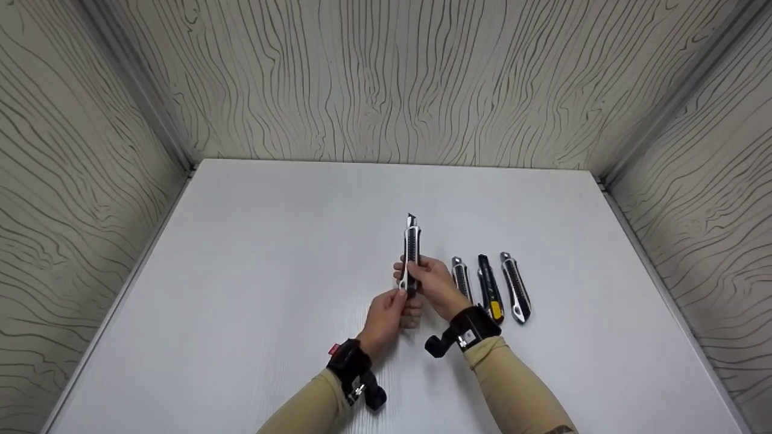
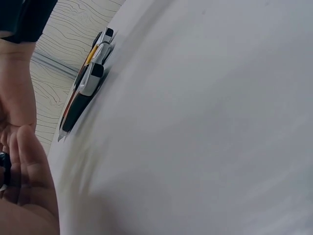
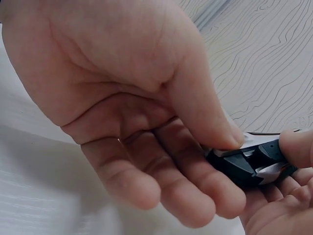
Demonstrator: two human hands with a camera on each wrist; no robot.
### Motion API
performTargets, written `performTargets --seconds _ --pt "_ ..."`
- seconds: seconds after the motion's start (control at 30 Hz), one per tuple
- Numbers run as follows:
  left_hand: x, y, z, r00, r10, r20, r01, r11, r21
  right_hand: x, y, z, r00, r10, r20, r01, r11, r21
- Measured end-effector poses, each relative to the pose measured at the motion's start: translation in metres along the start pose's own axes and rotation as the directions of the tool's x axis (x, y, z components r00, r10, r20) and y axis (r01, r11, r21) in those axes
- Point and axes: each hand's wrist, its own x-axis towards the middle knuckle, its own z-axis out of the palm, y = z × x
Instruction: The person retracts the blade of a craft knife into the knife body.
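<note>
Both hands hold one silver-and-black utility knife (image 1: 412, 244) upright in the head view, with a short length of blade (image 1: 411, 220) showing at its top. My right hand (image 1: 435, 283) grips the lower half of the handle, thumb lying across its front. Below it, my left hand (image 1: 386, 316) pinches the butt end. The right wrist view shows the left hand (image 3: 142, 98) close up, thumb pressed on the dark butt of the knife (image 3: 239, 169) and the other fingers partly extended. The right thumb (image 3: 299, 148) lies farther along the handle. Only a dark bit of the knife (image 2: 4, 169) shows in the left wrist view.
Three more utility knives lie side by side to the right: a silver-and-black one (image 1: 460, 277) partly behind the right hand, a black one with a yellow end (image 1: 496, 310), and another silver-and-black one (image 1: 515, 286). The white table (image 1: 253, 241) is bounded by wood-grain panels (image 1: 386, 84).
</note>
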Motion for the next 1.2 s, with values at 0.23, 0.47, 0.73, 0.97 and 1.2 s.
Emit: performTargets --seconds 0.23,0.47,0.73,0.97,1.2 --pt "-0.0004 -0.0023 0.0008 1.0 -0.024 -0.011 0.024 0.999 -0.035 -0.0008 0.0012 0.0004 1.0 -0.01 0.017 0.01 1.0 -0.022" --pt "-0.0022 -0.0011 -0.0007 1.0 -0.018 -0.017 0.017 1.0 -0.019 -0.0003 0.0026 0.0014 1.0 -0.018 0.017 0.019 0.998 -0.055" --pt "-0.0035 -0.0001 -0.0016 1.0 -0.007 -0.019 0.007 1.0 0.006 -0.0004 0.0024 0.0021 1.0 -0.005 0.02 0.006 0.998 -0.059" --pt "-0.0036 -0.0001 -0.0013 0.999 -0.017 -0.036 0.017 1.0 -0.004 0.0001 0.0042 0.0017 0.999 -0.027 0.039 0.03 0.997 -0.067" --pt "-0.003 -0.0015 -0.0009 0.998 -0.026 -0.058 0.025 1.0 -0.017 -0.0007 0.0043 0.0035 1.0 -0.012 0.018 0.013 0.996 -0.088"
